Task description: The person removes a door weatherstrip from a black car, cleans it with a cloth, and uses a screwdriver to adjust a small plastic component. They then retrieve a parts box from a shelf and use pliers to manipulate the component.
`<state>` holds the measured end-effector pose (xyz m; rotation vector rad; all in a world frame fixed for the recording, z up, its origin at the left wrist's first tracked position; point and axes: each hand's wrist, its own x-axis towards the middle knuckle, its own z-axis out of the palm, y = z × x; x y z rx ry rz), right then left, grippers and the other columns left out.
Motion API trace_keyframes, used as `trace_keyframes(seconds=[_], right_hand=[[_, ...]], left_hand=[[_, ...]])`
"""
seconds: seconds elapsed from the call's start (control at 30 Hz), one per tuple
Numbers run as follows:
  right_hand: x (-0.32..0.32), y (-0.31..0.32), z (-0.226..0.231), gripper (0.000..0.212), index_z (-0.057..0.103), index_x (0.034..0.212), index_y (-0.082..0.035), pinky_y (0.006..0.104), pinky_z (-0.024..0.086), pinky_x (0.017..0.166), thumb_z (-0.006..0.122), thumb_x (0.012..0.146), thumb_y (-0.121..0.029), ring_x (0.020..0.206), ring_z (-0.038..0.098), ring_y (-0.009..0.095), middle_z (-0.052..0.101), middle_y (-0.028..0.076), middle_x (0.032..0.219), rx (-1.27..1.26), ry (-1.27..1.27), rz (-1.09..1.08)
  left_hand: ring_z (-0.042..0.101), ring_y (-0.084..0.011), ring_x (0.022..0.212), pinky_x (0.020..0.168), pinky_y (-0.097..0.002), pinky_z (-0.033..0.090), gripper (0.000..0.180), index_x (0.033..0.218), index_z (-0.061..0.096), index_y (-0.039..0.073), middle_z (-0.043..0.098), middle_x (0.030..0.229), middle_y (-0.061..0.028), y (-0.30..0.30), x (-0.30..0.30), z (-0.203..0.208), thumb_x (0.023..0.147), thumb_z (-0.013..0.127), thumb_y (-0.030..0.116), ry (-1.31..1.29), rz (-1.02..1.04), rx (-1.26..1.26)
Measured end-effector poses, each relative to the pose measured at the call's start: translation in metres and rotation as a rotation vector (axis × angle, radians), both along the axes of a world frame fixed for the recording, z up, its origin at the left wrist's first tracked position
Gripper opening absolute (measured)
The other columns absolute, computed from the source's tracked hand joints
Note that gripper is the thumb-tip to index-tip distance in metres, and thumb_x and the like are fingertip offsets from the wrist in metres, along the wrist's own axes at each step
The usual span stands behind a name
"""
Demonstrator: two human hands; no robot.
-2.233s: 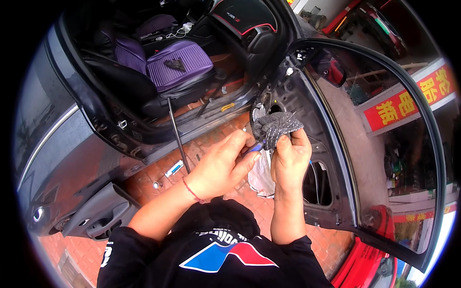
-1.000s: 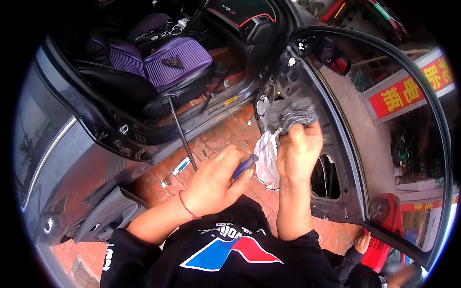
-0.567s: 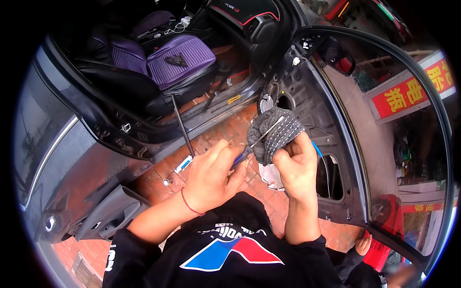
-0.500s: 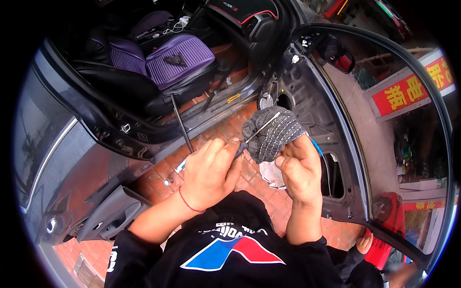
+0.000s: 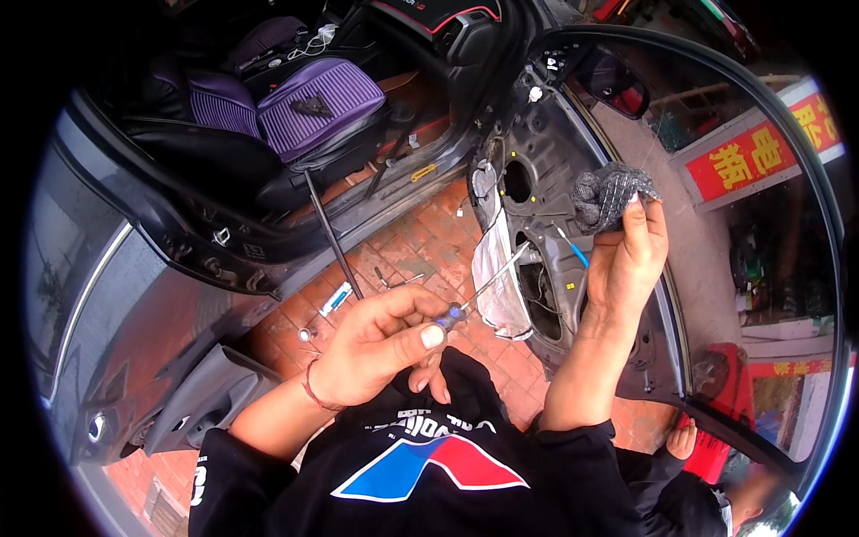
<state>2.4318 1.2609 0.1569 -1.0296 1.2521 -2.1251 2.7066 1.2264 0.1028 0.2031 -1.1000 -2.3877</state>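
My left hand [image 5: 380, 345] is closed around the dark blue handle of a screwdriver [image 5: 488, 285], its long metal shaft pointing up and right toward the car door [image 5: 559, 161]. Out over that door, my right hand [image 5: 626, 255] pinches a bunched grey knitted cloth [image 5: 608, 197] with pale stitching. The screwdriver and the cloth are apart. A slim blue-handled tool [image 5: 574, 249] lies against the door's bare metal, close to my right wrist. Along the door's inner edge hangs a crumpled whitish sheet [image 5: 497, 286].
The opened car shows a purple striped seat [image 5: 318, 103] and a dark bar [image 5: 331, 233] slanting out over the sill. A removed door panel [image 5: 210, 398] rests at the lower left. Small tools and a blue-white tube [image 5: 336, 299] lie on brick paving. Another person's hand [image 5: 682, 440] is at lower right.
My right hand has carried the cloth right, away from the screwdriver, which had lain against it. My left hand has turned and lowered slightly, keeping the screwdriver. More of the whitish sheet shows.
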Motion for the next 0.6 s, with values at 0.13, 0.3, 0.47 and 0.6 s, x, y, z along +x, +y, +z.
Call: trace_keyframes(seconds=[0.13, 0.3, 0.47, 0.6], right_hand=[[0.039, 0.012, -0.02, 0.059, 0.047, 0.133, 0.006, 0.0455, 0.053, 0.097, 0.075, 0.089, -0.022, 0.112, 0.064, 0.028, 0.064, 0.016, 0.119, 0.041, -0.021, 0.344], [0.08, 0.017, -0.042, 0.06, 0.048, 0.131, 0.002, 0.0447, 0.053, 0.095, 0.081, 0.083, -0.015, 0.109, 0.063, 0.027, 0.061, 0.013, 0.12, 0.037, -0.28, 0.405], [0.074, 0.013, -0.055, 0.044, 0.051, 0.126, 0.002, 0.0391, 0.054, 0.091, 0.073, 0.088, -0.006, 0.101, 0.064, 0.022, 0.062, 0.011, 0.115, -0.003, -0.192, 0.198], [0.024, -0.008, -0.037, 0.03, 0.053, 0.121, 0.001, 0.0372, 0.053, 0.091, 0.057, 0.09, 0.003, 0.099, 0.064, 0.021, 0.064, 0.012, 0.111, -0.144, -0.122, -0.022]], left_hand=[[0.056, -0.0141, 0.058, 0.062, -0.041, 0.061, 0.025, 0.115, 0.053, -0.005, 0.06, 0.081, -0.0127, 0.005, -0.015, -0.003, 0.101, 0.058, 0.015, -0.019, 0.1, -0.055], [0.06, -0.0145, 0.064, 0.062, -0.0319, 0.057, 0.024, 0.114, 0.054, -0.004, 0.06, 0.083, -0.0082, 0.006, -0.028, -0.002, 0.099, 0.061, 0.013, -0.18, 0.252, -0.225], [0.065, -0.0189, 0.066, 0.059, -0.031, 0.05, 0.021, 0.109, 0.058, -0.002, 0.063, 0.085, -0.0109, 0.007, -0.042, -0.002, 0.092, 0.068, 0.007, -0.494, 0.659, -1.199], [0.063, -0.0178, 0.062, 0.057, -0.0285, 0.047, 0.022, 0.109, 0.059, -0.002, 0.061, 0.083, -0.0089, 0.016, -0.038, -0.008, 0.092, 0.069, 0.008, -0.471, 0.62, -1.086]])
